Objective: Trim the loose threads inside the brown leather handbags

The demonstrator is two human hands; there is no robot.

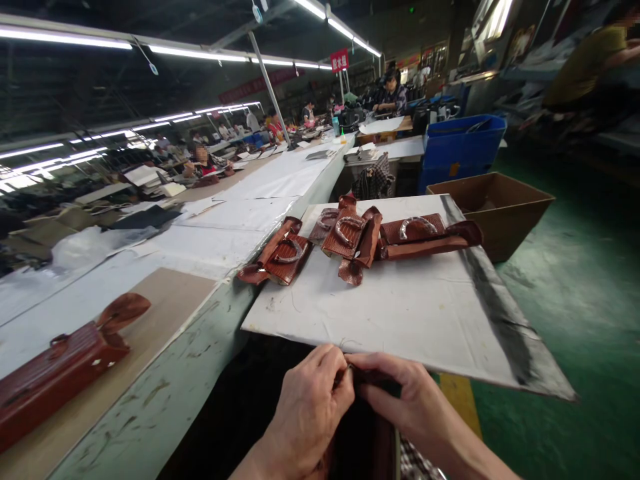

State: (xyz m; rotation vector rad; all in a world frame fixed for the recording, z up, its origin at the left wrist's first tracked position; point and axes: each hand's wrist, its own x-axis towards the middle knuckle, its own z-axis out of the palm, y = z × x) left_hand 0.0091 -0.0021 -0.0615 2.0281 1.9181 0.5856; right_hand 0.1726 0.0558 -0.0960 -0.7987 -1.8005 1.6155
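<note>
My left hand (317, 393) and my right hand (400, 390) meet just below the near edge of the white-covered table. Both have their fingers pinched together on the edge of a dark reddish-brown bag piece (386, 443), which hangs below them, mostly in shadow and behind the hands. Exactly what lies between the fingertips is hidden. Beyond them on the table lie several brown crocodile-textured bag pieces (345, 233) with curved handles wrapped in clear plastic. One more long piece (425, 233) rests to their right.
A reddish-brown bag body (55, 380) lies on a brown board (170, 300) on the long bench at left. Behind the table's right side stand a cardboard box (500, 207) and blue bins (463, 143). Other people sit along the benches farther back. Green floor (585, 287) runs along the right.
</note>
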